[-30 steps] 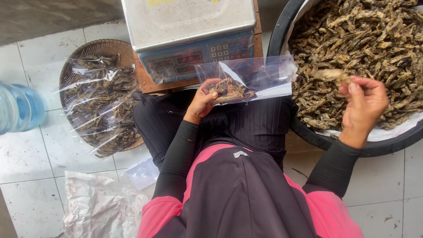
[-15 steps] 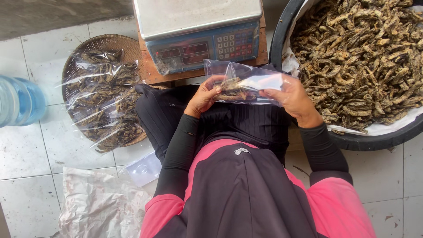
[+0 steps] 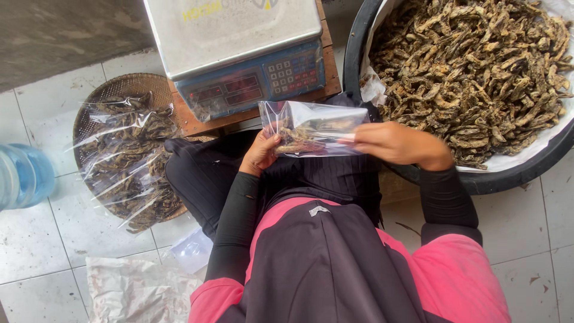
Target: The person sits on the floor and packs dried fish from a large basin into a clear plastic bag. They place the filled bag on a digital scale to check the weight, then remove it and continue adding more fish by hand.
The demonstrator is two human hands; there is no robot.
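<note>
A clear plastic bag (image 3: 311,127) partly filled with dried fish hangs above my lap, in front of the scale. My left hand (image 3: 261,152) grips the bag's left end from below. My right hand (image 3: 397,143) reaches into the bag's open right end, fingers inside or at the mouth. A large black basin (image 3: 520,170) lined with white plastic and heaped with dried fish (image 3: 478,66) stands at my right, just beyond my right hand.
A blue and grey digital scale (image 3: 239,48) rests on a wooden stand directly ahead. A round woven tray (image 3: 119,90) at the left holds several filled bags. A blue water bottle (image 3: 21,176) lies far left. Crumpled plastic (image 3: 134,290) lies on the tiled floor.
My right hand left the basin with a piece of dried fish and came to the bag's open end. The left hand kept holding the bag.
</note>
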